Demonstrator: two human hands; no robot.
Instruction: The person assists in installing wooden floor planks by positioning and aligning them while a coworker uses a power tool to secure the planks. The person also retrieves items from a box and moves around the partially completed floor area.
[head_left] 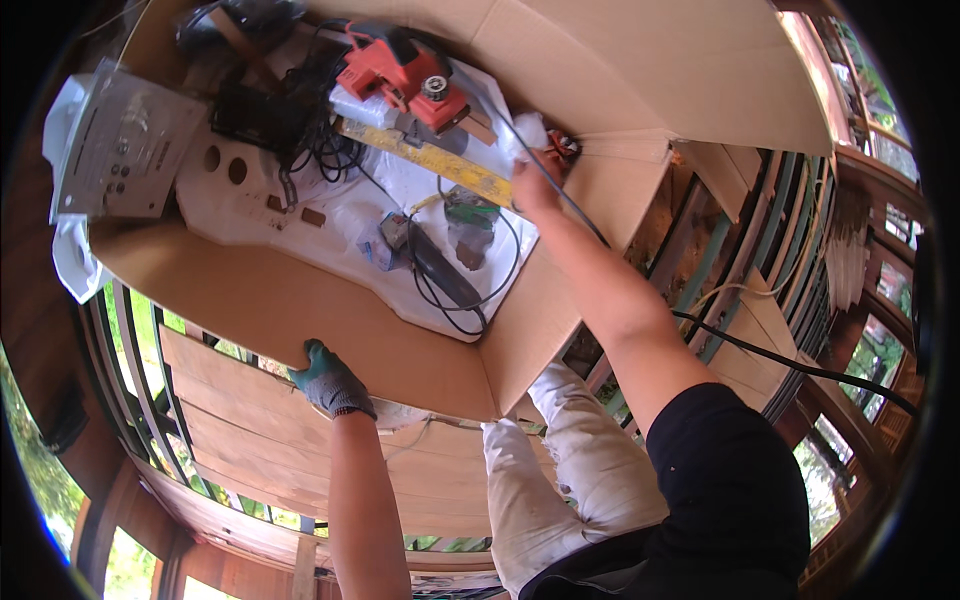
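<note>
Gloved left hand (328, 378) on cardboard box (300, 310)

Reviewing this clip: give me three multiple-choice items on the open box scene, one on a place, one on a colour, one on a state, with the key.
1. Where does the left hand rest?
A. on the near flap of the cardboard box
B. on the red power tool
C. on the yellow level

2. What colour is the body of the power tool at the far end of the box?
A. blue
B. red
C. white

3. How is the right hand covered?
A. gloved like the left
B. bare
C. wrapped in cloth

Key: 1 A, the gloved hand grips the flap's edge; 2 B, its housing is red with a black handle; 3 B, skin shows at the hand, which reaches in beside the yellow level and a black cable.
</note>
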